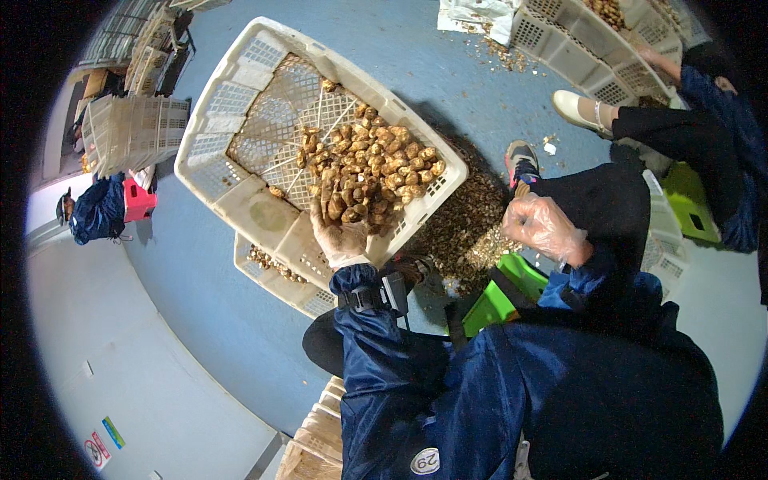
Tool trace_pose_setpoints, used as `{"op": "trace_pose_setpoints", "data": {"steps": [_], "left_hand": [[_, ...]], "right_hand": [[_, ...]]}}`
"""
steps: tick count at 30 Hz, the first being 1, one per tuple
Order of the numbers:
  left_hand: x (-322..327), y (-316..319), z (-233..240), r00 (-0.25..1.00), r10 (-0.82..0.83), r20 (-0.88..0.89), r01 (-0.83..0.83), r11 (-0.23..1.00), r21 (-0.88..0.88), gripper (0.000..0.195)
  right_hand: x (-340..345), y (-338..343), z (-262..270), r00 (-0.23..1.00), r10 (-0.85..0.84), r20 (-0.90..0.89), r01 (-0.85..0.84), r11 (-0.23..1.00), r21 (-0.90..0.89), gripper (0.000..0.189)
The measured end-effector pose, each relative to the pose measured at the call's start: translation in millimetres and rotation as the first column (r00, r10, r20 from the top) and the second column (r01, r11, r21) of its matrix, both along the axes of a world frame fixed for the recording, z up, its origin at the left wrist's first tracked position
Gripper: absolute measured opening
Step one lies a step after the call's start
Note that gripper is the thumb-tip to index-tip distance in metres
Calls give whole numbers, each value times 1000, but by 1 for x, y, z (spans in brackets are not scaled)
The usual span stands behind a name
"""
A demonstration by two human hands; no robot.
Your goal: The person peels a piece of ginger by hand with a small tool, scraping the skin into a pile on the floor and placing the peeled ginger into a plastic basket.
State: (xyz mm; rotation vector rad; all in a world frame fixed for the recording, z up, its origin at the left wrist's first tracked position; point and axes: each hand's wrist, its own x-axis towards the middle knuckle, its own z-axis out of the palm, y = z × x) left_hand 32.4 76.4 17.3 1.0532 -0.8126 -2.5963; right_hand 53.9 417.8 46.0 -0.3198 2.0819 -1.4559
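Note:
A large white plastic crate with perforated walls lies before me, tilted on top of another crate. A pile of brown, rounded mushrooms fills its near right part. My left hand, in a thin glove with soiled fingers, reaches over the crate's near side and touches the pile. Whether it grips a mushroom is hard to tell. Outside the crate, to the right, my right hand wears a clear plastic glove and has its fingers curled. From that fist sticks a thin brown object, mostly hidden.
Under the big crate, a lower crate holds small brown pieces. Trimmings are heaped on the blue floor beside a green plastic stool. At right, a co-worker's leg extends near more crates. Stacked crates stand at left.

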Motion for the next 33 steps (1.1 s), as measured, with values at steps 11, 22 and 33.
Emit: {"op": "trace_pose_setpoints", "data": {"steps": [11,22,33], "left_hand": [[92,74,109,849,-472,-239,479,877,-29,44],[174,125,146,860,-482,-168,425,858,-289,41],[195,127,140,845,-512,-154,496,858,-133,32]], "right_hand": [[40,-41,105,975,-168,142,219,802,-555,10],[83,-46,126,986,-141,88,166,868,-469,13],[92,-41,133,844,-115,-524,-120,912,-393,12]]}}
